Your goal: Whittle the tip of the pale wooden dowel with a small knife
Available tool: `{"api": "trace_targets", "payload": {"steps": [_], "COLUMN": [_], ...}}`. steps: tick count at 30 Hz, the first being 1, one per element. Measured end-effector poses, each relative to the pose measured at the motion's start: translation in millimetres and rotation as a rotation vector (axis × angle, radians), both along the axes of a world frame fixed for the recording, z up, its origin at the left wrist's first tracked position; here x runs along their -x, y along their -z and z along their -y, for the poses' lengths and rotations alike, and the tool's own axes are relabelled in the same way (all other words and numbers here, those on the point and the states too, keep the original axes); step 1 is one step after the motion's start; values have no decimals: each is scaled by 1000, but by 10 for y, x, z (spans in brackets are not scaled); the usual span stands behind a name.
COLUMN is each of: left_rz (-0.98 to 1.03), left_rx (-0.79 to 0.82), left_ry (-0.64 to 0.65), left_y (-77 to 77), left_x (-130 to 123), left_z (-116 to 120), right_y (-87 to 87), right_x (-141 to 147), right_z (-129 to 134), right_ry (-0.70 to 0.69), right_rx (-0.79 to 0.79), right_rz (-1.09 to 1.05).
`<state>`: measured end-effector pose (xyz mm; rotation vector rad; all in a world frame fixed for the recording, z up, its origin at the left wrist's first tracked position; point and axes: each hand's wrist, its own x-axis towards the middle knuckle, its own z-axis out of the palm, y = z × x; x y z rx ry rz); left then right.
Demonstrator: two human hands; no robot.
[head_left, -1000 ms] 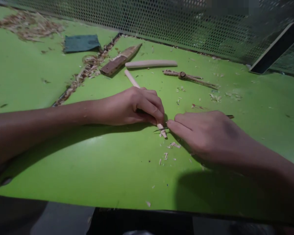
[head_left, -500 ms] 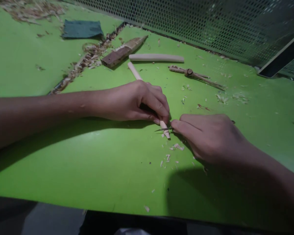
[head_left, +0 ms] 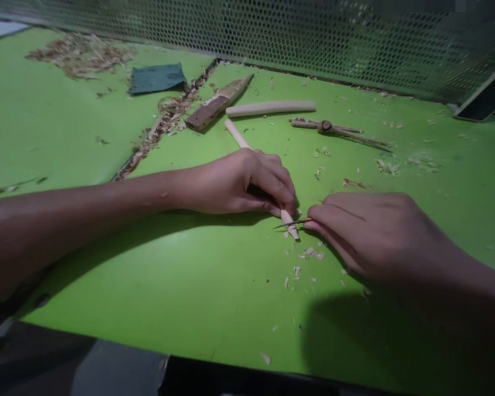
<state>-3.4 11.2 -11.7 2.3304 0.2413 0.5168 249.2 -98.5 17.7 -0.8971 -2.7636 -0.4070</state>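
Observation:
My left hand (head_left: 251, 179) is closed around a slim pale wooden stick (head_left: 236, 133), pressing it near the green table (head_left: 206, 264). The stick's near end, notched and whittled, pokes out below my fingertips. My right hand (head_left: 367, 234) grips a small carving knife (head_left: 292, 223), its handle mostly hidden in my fist. The thin blade lies across the stick close to the carved tip. Small wood shavings (head_left: 311, 253) are scattered just below the tip.
Beyond my hands lie a pale wooden piece (head_left: 270, 108), a brown sheath-like pointed object (head_left: 219, 103) and a bundle of tied twigs (head_left: 340, 132). A dark green sheet (head_left: 157, 78) and a shavings heap (head_left: 80, 55) are at the back left. A perforated metal screen (head_left: 297, 44) borders the table.
The view has shifted, so everything sits slightly lower and further right. The right hand has drawn back a little from the left, showing more of the knife. Both grips stay the same.

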Motion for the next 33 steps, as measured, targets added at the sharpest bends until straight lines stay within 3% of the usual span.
{"api": "trace_targets", "payload": {"steps": [17,33], "left_rz": [-54,-9], "left_rx": [39,81], "left_ry": [1,10], "left_y": [-44,-36], "left_x": [1,-12], "left_z": [1,-16], "right_y": [40,12], "right_x": [-70,41], "right_z": [0,48], "right_ry": [-28,-32], "right_rx": [21,-102], "right_rz": [-32,25]}}
